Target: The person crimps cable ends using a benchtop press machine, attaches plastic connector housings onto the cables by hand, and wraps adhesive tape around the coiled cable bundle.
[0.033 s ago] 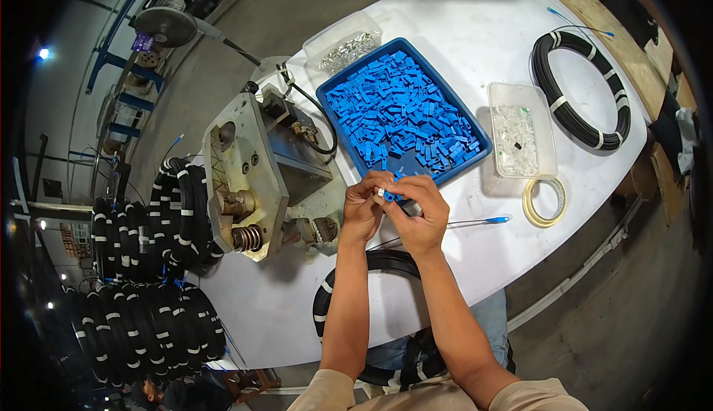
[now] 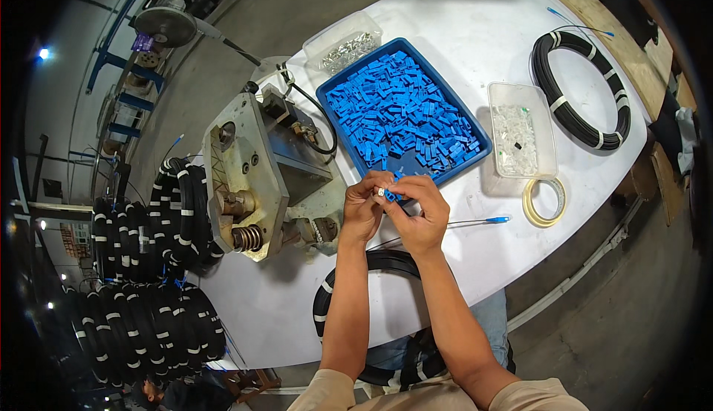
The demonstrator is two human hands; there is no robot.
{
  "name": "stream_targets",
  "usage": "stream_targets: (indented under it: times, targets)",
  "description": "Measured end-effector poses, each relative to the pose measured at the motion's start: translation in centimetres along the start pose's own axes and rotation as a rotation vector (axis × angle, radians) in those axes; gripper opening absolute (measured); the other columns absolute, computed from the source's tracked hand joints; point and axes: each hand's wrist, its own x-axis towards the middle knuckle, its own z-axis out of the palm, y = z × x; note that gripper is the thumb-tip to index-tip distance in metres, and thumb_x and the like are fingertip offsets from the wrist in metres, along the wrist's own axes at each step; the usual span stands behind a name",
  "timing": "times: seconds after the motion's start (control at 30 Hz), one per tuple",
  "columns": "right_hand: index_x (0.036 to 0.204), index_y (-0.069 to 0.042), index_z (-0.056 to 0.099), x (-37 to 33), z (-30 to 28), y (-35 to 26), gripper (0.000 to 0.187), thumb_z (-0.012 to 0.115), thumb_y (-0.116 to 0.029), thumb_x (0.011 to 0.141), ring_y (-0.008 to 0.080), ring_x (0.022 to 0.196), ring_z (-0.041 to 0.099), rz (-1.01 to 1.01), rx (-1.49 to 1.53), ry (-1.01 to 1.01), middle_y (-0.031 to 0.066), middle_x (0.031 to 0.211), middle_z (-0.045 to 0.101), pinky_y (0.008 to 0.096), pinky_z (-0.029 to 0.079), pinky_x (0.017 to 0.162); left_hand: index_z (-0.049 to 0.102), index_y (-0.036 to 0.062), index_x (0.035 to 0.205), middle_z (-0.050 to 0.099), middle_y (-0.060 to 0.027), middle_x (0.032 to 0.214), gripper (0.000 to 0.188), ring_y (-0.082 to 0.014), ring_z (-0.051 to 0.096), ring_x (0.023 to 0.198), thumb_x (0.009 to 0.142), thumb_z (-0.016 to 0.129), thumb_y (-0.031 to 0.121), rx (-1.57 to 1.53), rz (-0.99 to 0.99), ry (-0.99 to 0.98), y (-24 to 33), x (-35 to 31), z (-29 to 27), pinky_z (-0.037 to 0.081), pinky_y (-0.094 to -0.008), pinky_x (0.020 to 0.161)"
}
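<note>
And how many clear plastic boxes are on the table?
2: one box beside the upper-left edge of the blue tray, the other box to its right.

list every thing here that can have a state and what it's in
left hand, pinching small piece
right hand, pinching small piece
blue tray, uncovered, mostly full
box of clear bits, open
box of shiny bits, open
tape roll, lying flat
right-side cable coil, bound with white bands

Blue on piece (image 2: 391, 197) between hands (image 2: 421, 216); darker blue on tray (image 2: 468, 164) beyond; black, white-banded on coil (image 2: 548, 84) far right of both.
</note>
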Motion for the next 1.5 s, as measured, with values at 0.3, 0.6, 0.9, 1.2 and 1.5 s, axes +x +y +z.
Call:
stream_targets:
  times: [0.3,0.6,0.9,1.2,1.5]
  targets:
    - [0.089,-0.001,0.065,-0.22,-0.08,0.16,0.029,0.086,-0.005,0.069,0.0139,0.077,0.058,0.105,0.075,0.009,0.0081,0.09,0.066,0.0252,0.047,0.067,0.072,0.0064,0.095,0.062,-0.002,0.094,0.015,-0.0155,0.057,0.093,0.083,0.075,0.014,0.026,-0.007,0.033,-0.07,-0.03,0.12,0.046,-0.0311,0.087]
    - [0.089,-0.001,0.068,-0.3,0.02,0.4,0.029,0.087,-0.008,0.068,0.0145,0.072,0.059,0.197,0.12,0.057,0.0088,0.088,0.067,0.0261,0.048,0.065,0.07,0.0044,0.094,0.062,-0.0033,0.094,0.012,-0.0135,0.057,0.09,0.086,0.073,0.013,0.011,-0.026,0.018,0.13,0.14,0.45,0.047,-0.0298,0.084]
    - [0.093,-0.001,0.07,-0.17,0.02,0.32,0.026,0.084,-0.005,0.071,0.0152,0.072,0.06,0.149,0.124,0.064,0.01,0.091,0.068,0.0256,0.049,0.064,0.07,0.0048,0.095,0.062,-0.0037,0.095,0.01,-0.0128,0.058,0.089,0.089,0.069,0.013,0.02,-0.029,0.03,0.11,0.17,0.6,0.047,-0.0295,0.085]
    - [0.094,-0.003,0.072,-0.08,-0.04,-0.09,0.023,0.082,-0.004,0.073,0.015,0.075,0.062,0.145,0.122,0.051,0.0099,0.093,0.071,0.0252,0.05,0.065,0.07,0.0061,0.096,0.062,-0.0029,0.095,0.011,-0.0127,0.057,0.09,0.089,0.069,0.015,0.034,-0.044,0.051,0.14,0.1,0.61,0.047,-0.03,0.084]
    - [0.094,-0.001,0.071,-0.18,-0.13,0.0,0.023,0.082,-0.004,0.074,0.0139,0.077,0.06,0.146,0.139,0.042,0.0103,0.094,0.068,0.024,0.047,0.067,0.07,0.0059,0.096,0.062,-0.003,0.095,0.01,-0.0128,0.057,0.089,0.089,0.069,0.014,0.03,-0.043,0.05,0.14,0.14,0.69,0.046,-0.0296,0.084]
